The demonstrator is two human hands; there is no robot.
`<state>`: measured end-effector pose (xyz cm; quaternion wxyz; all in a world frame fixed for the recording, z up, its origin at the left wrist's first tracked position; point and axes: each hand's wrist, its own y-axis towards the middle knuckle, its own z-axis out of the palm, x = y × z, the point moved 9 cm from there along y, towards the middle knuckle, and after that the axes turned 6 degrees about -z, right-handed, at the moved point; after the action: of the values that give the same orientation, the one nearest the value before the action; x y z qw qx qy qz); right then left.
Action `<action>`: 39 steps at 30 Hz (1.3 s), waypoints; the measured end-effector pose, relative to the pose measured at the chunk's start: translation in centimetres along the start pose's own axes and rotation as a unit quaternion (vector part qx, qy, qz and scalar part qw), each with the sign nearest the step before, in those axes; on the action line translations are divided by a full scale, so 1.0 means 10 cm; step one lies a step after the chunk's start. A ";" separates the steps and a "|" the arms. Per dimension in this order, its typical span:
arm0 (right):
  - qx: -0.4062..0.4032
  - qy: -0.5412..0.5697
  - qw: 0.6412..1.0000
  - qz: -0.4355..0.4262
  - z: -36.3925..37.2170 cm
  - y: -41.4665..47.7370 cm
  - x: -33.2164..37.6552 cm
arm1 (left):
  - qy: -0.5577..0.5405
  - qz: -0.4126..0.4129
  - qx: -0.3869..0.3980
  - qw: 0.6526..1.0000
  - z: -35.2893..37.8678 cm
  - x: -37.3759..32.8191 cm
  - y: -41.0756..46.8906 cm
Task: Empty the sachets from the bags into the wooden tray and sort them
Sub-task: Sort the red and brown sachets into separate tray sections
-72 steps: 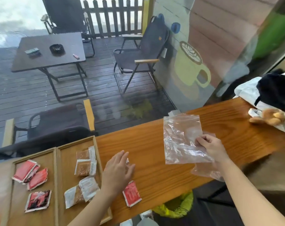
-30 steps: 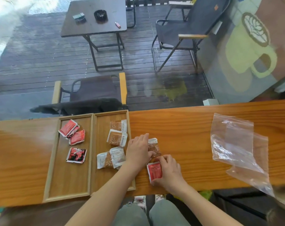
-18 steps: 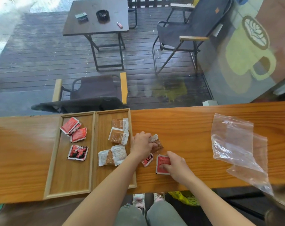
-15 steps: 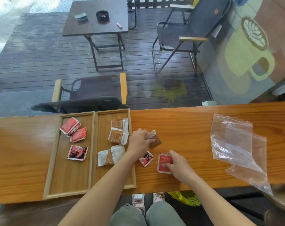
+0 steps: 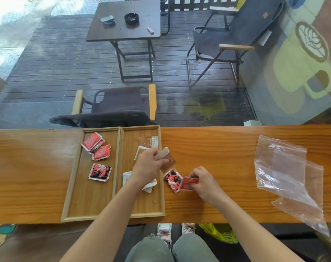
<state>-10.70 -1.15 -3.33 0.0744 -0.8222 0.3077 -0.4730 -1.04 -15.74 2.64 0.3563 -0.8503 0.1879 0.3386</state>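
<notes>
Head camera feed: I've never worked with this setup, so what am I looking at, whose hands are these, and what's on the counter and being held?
There is no machine here: the one view comes from a camera worn on a person's head, looking down at their own bare hands over a wooden counter. The left hand pinches a brown sachet at the right edge of the wooden tray. The right hand grips a red sachet on the counter, beside a red-and-black sachet lying loose. The tray has two compartments: red sachets sit in the left, brown and white ones in the right. Two clear plastic bags lie at the far right and look empty.
</notes>
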 end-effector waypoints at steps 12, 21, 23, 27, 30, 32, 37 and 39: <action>-0.005 -0.180 0.982 0.060 0.38 0.27 0.19 | -0.203 -0.084 -0.087 0.972 -0.48 0.60 -0.30; 0.037 -0.142 0.989 0.031 0.35 0.24 0.18 | -0.290 -0.148 -0.094 0.941 -0.42 1.05 -0.46; 0.027 -0.087 0.996 0.024 0.30 0.20 0.17 | -0.294 -0.162 -0.086 0.938 -0.36 1.11 -0.46; 0.011 0.017 1.000 0.018 0.12 0.18 0.17 | -0.228 -0.210 -0.094 0.946 -0.26 1.27 -0.46; -0.004 0.059 0.998 0.007 -0.01 0.21 0.25 | -0.178 -0.229 -0.113 0.950 -0.25 1.36 -0.47; -0.011 0.069 0.997 -0.010 -0.08 0.25 0.37 | -0.138 -0.223 -0.134 0.956 -0.30 1.36 -0.50; -0.001 0.073 0.996 -0.049 -0.08 0.35 0.71 | 0.032 -0.157 -0.236 0.958 -0.50 1.20 -0.63; 0.018 0.068 0.996 -0.062 0.00 0.40 0.84 | 0.062 -0.131 -0.299 0.943 -0.60 1.17 -0.73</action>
<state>-9.40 -9.16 1.21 0.0388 -0.8040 0.2521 -0.5371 13.94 -16.13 0.95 0.1143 -0.9543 -0.0129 0.2760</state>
